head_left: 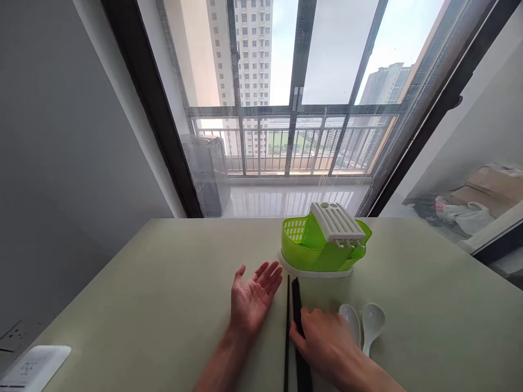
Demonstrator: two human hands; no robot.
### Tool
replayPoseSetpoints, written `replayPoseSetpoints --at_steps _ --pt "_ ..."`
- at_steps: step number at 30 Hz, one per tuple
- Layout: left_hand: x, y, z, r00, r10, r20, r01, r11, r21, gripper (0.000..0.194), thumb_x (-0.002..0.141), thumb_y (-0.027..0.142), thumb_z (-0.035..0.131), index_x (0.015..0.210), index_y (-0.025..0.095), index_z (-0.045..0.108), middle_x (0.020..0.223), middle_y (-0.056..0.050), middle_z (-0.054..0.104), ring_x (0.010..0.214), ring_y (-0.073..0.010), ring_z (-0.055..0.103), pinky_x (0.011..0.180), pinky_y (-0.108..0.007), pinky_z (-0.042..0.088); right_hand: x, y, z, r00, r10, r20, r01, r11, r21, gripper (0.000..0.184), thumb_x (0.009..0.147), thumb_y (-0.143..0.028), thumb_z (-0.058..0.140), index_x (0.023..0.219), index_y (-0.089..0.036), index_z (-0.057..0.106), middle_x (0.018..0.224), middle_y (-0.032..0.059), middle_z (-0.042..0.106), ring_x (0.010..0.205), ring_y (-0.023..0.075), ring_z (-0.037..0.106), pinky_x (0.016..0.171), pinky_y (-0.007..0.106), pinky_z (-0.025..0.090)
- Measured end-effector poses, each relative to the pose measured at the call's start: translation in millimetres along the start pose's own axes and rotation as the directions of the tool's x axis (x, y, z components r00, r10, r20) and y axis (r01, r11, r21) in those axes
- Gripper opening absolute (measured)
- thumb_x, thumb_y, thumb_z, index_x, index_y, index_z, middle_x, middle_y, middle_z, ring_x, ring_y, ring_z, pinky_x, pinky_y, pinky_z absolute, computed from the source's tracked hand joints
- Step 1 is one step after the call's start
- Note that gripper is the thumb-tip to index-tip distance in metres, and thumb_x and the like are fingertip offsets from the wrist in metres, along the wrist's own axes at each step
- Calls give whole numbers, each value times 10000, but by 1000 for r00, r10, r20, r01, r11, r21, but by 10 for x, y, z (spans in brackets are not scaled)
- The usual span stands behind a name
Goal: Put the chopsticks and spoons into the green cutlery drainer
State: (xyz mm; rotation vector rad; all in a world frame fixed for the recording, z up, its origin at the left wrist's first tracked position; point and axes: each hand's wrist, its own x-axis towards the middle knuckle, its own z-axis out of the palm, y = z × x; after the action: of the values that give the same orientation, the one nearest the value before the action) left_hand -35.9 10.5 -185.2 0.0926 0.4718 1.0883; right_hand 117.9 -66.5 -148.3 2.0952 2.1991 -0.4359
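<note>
- Nearest, at the left corner, we note a flat white rounded box (38, 366), well apart from both hands.
- We have the right hand (327, 338) over a bundle of slim black sticks (297, 300) on the pale green glossy tabletop (163, 283). Thumb lies left, fingers right; with the blur, we cannot tell whether they are clamped.
- Beside that hand we see two glossy white spoons (373, 322), the left one partly covered.
- Left of the bundle we have a single slim black stick (287, 333), lying apart.
- We hold the left hand (253, 302) palm up, fingers extended and apart from the thumb, gripping nothing.
- Step in hand, as we judge it: gathering the bundle. The next move calls for an even grip around all its sticks.
- Beyond the sticks stands a bright green plastic caddy with white slotted top (314, 253).
- Farthest, we see a dark-framed glass window (292, 109).
</note>
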Motion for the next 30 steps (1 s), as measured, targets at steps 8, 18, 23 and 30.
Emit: replayPoseSetpoints --at_steps 8,18,23,30 --pt "-6 9 18 1000 -13 -20 13 1000 -1 431 983 396 532 1249 66 611 1144 -198 763 1064 -290 750 1048 -431 528 -20 -33 13 999 51 16 -51 998 -21 351 1032 -290 450 989 -131 760 939 202 821 884 317 812 730 343 550" --pt "-12 23 44 999 -28 -38 29 999 29 426 1006 431 483 1149 76 672 917 -117 758 846 -219 740 866 -362 569 -72 -28 148 995 91 26 -90 995 -33 319 1077 -266 408 1114 -131 694 896 218 820 849 341 819 674 356 560" --pt "-17 24 50 999 -26 -32 27 999 31 441 1006 436 487 1155 63 668 894 -115 742 831 -215 722 836 -355 567 -83 -25 179 993 97 68 -96 995 -11 331 1076 -199 362 1191 -145 667 936 206 825 877 340 819 676 367 571" --pt "-12 15 51 1000 -11 -28 12 999 35 429 1014 410 478 1161 50 660 899 -124 722 813 -221 714 802 -356 570 -77 -57 129 987 124 105 -126 992 12 381 1038 -102 356 1219 -103 692 969 226 821 909 380 809 739 470 593"
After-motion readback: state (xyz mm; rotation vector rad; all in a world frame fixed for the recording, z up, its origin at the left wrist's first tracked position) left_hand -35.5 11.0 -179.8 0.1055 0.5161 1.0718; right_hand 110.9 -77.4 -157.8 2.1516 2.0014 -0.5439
